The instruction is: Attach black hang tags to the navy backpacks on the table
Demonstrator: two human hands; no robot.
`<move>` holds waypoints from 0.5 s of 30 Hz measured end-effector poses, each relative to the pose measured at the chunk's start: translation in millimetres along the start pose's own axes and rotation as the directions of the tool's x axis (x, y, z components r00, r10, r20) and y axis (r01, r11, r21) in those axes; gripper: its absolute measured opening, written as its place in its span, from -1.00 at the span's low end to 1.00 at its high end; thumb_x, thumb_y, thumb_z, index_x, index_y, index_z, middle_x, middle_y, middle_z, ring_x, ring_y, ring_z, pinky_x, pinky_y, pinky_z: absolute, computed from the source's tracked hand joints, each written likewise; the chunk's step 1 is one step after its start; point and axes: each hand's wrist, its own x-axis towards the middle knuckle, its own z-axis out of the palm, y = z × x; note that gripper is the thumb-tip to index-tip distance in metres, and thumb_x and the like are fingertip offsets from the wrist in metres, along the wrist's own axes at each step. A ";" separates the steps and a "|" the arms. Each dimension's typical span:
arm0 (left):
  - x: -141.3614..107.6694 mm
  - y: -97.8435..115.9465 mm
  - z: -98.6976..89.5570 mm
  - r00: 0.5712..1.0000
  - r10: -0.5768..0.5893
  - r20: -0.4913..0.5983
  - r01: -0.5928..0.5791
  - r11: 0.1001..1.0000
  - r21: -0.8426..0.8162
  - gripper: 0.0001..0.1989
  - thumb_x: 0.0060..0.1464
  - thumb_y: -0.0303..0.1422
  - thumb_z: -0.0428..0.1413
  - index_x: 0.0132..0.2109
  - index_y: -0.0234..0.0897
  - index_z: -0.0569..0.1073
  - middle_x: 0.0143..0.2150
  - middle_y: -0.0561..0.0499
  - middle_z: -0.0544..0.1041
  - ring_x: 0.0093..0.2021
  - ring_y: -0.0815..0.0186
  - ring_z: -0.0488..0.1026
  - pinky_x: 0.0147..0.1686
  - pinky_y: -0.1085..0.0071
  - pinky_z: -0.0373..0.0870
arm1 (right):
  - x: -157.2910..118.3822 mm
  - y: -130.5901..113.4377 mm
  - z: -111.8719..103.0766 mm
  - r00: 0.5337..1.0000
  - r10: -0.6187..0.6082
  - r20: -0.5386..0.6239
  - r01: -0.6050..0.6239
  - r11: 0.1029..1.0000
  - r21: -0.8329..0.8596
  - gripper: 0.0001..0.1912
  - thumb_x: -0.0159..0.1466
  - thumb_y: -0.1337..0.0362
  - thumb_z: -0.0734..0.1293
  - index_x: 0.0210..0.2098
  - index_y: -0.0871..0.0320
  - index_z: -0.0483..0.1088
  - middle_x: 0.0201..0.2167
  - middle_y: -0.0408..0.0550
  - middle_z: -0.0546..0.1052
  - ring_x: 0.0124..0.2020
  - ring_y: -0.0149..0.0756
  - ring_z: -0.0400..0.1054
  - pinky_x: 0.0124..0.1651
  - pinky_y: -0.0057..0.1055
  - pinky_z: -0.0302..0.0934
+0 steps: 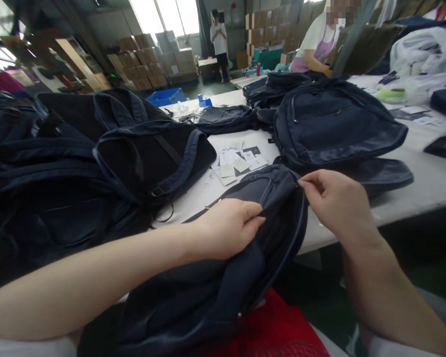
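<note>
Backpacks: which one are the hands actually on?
The nearest backpack, draped off the table edge. Left hand grips its fabric; right hand pinches its zipper edge. Others lie untouched.

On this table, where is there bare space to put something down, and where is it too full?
Bare table shows at the near right edge, right of the right hand and below the flat backpack. A smaller strip lies between the paper tags and the left hand. The left side is crowded with the piled backpacks.
</note>
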 end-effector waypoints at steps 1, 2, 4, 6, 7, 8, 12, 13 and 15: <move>-5.5 -5.3 1.0 1.000 0.007 0.026 -0.003 0.989 -0.148 -0.71 0.20 -0.28 -0.06 -0.47 -0.24 0.34 -0.56 0.08 0.35 -0.50 0.35 0.33 -0.44 0.44 0.25 | 1.6 10.8 5.6 0.999 0.034 0.037 -0.033 0.999 -0.027 -0.85 0.22 0.24 0.30 -0.34 0.13 0.51 -0.42 -0.04 0.54 -0.39 -0.21 0.40 -0.34 -0.33 0.18; -11.2 -10.2 2.3 0.999 -0.002 0.048 0.017 0.951 -0.309 -0.71 0.21 -0.24 -0.06 -0.44 -0.24 0.36 -0.53 0.08 0.38 -0.48 0.36 0.35 -0.43 0.45 0.28 | 3.4 20.1 10.8 0.994 0.068 0.082 -0.064 0.996 -0.058 -0.85 0.21 0.23 0.31 -0.37 0.13 0.51 -0.46 -0.05 0.53 -0.43 -0.22 0.38 -0.37 -0.33 0.16; -21.9 -18.3 6.1 0.994 -0.083 0.069 0.108 0.797 -0.594 -0.70 0.21 -0.16 -0.06 -0.34 -0.26 0.40 -0.47 0.05 0.45 -0.45 0.34 0.40 -0.42 0.44 0.33 | 5.7 31.0 17.4 0.979 0.117 0.165 -0.100 0.989 -0.105 -0.82 0.20 0.19 0.32 -0.45 0.13 0.50 -0.53 -0.06 0.48 -0.48 -0.23 0.34 -0.39 -0.31 0.15; -29.4 -23.7 10.8 0.975 -0.208 0.077 0.192 0.616 -0.764 -0.68 0.18 -0.10 -0.02 -0.26 -0.26 0.41 -0.42 0.01 0.49 -0.43 0.32 0.44 -0.40 0.42 0.38 | 4.8 28.9 15.6 0.983 0.085 0.160 -0.071 0.993 -0.093 -0.78 0.20 0.16 0.34 -0.50 0.13 0.47 -0.49 -0.03 0.48 -0.44 -0.20 0.35 -0.34 -0.27 0.19; -31.6 -25.6 12.8 0.963 -0.256 0.085 0.216 0.545 -0.810 -0.67 0.16 -0.07 0.02 -0.25 -0.26 0.42 -0.42 0.01 0.50 -0.43 0.31 0.44 -0.39 0.41 0.40 | 2.6 23.5 11.9 0.991 0.026 0.131 -0.020 0.999 -0.050 -0.78 0.20 0.15 0.34 -0.49 0.13 0.46 -0.44 -0.01 0.49 -0.39 -0.19 0.37 -0.29 -0.26 0.22; -32.7 -27.0 14.3 0.953 -0.288 0.093 0.231 0.492 -0.839 -0.67 0.13 -0.06 0.06 -0.25 -0.27 0.42 -0.41 0.00 0.50 -0.43 0.31 0.45 -0.38 0.40 0.42 | -0.8 16.5 7.6 0.991 -0.061 0.116 0.060 0.998 0.014 -0.79 0.21 0.15 0.34 -0.47 0.13 0.46 -0.38 0.00 0.50 -0.33 -0.18 0.39 -0.24 -0.25 0.25; -28.5 -29.0 15.8 0.952 -0.290 0.101 0.228 0.446 -0.866 -0.66 0.10 -0.05 0.11 -0.28 -0.28 0.43 -0.43 0.02 0.47 -0.44 0.33 0.42 -0.40 0.42 0.41 | -20.4 -4.4 5.8 0.797 -0.491 0.352 0.385 0.862 0.330 -0.88 0.22 0.32 0.31 -0.38 0.09 0.51 -0.32 -0.06 0.55 -0.30 -0.27 0.43 -0.21 -0.33 0.31; -26.3 -28.8 16.1 0.960 -0.262 0.098 0.216 0.473 -0.854 -0.65 0.10 -0.05 0.11 -0.29 -0.28 0.42 -0.44 0.03 0.46 -0.44 0.34 0.41 -0.41 0.44 0.40 | -24.5 -4.0 12.7 0.715 -0.562 0.416 0.419 0.820 0.389 -0.87 0.19 0.37 0.31 -0.36 0.09 0.52 -0.30 -0.07 0.56 -0.30 -0.28 0.44 -0.21 -0.34 0.32; -22.3 -28.2 17.5 0.976 -0.197 0.090 0.186 0.548 -0.816 -0.64 0.12 -0.05 0.10 -0.31 -0.30 0.41 -0.44 0.05 0.43 -0.42 0.36 0.38 -0.42 0.46 0.37 | -28.8 3.0 33.6 0.659 -0.599 0.455 0.425 0.795 0.432 -0.85 0.12 0.43 0.34 -0.37 0.10 0.53 -0.29 -0.08 0.58 -0.27 -0.28 0.45 -0.17 -0.35 0.35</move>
